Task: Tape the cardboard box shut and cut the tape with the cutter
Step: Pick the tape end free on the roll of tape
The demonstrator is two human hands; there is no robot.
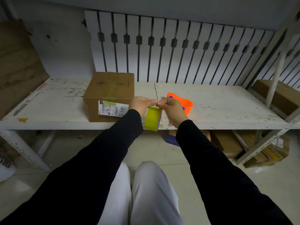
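We're at the tape-prep step. Left hand (pixel 140 103) has the yellow tape roll (pixel 153 119) hanging under it; right hand (pixel 170 106) pinches at the roll's top, fingers of both closed and nearly touching, likely picking at the free end. Cardboard box (pixel 109 96) sits left of the hands on the white shelf (pixel 219 104), a yellowish strip already over its top. Orange cutter (pixel 186 103) lies just behind the right hand. Next: peel the end, carry it to the box seam. Box label print is too small to read; handwriting beside it is unclear.

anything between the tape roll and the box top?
Nothing visible. The yellow tape roll hangs from both hands, left hand and right hand, just right of the cardboard box; its top is bare apart from a tape strip.
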